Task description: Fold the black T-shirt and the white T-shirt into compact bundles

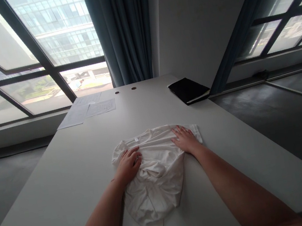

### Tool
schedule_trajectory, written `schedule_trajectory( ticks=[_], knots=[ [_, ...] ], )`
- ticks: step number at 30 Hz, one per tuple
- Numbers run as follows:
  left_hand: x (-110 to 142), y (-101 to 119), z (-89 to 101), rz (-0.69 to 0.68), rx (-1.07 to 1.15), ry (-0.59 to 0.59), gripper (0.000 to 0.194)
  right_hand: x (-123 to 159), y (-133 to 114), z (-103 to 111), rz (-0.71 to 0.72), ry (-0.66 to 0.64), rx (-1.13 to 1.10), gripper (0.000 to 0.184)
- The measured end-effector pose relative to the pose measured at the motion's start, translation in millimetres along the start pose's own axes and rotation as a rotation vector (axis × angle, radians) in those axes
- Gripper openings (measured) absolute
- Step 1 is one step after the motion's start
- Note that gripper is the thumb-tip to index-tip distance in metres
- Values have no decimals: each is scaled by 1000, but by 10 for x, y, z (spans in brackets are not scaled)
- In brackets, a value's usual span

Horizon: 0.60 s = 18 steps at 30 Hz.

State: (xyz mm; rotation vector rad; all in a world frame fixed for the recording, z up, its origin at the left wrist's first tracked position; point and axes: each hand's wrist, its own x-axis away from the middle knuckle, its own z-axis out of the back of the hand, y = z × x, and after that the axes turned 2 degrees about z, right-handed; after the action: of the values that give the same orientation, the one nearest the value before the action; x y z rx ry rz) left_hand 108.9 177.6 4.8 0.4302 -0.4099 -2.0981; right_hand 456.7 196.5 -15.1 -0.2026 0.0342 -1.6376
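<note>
A white T-shirt (161,173) lies wrinkled on the table, its neckline toward the far side and its hem toward me. My left hand (129,163) rests on the shirt's left shoulder area, fingers stretched out and slightly bent. On the right shoulder, near the sleeve, my right hand (184,138) lies flat with its fingers spread. The cloth is bunched in folds between and below the hands. A small label shows at the collar.
The white table (71,172) carries paper sheets (74,115) at its far left and a black folder (189,90) at its far right. Two round cable holes sit near the back edge. Behind stand a blue curtain (124,32), windows and a wall.
</note>
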Motion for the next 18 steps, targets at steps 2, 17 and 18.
schedule_trajectory(
  ticks=[2, 17, 18],
  knots=[
    [7, 1, 2, 45, -76, 26, 30, -24, 31, -23, 7, 9, 1, 67],
    [221, -59, 346, 631, -286, 26, 24, -62, 132, -131, 81, 101, -32, 66],
    [200, -76, 323, 611, -259, 66, 21, -66, 139, -132, 86, 105, -31, 66]
  ],
)
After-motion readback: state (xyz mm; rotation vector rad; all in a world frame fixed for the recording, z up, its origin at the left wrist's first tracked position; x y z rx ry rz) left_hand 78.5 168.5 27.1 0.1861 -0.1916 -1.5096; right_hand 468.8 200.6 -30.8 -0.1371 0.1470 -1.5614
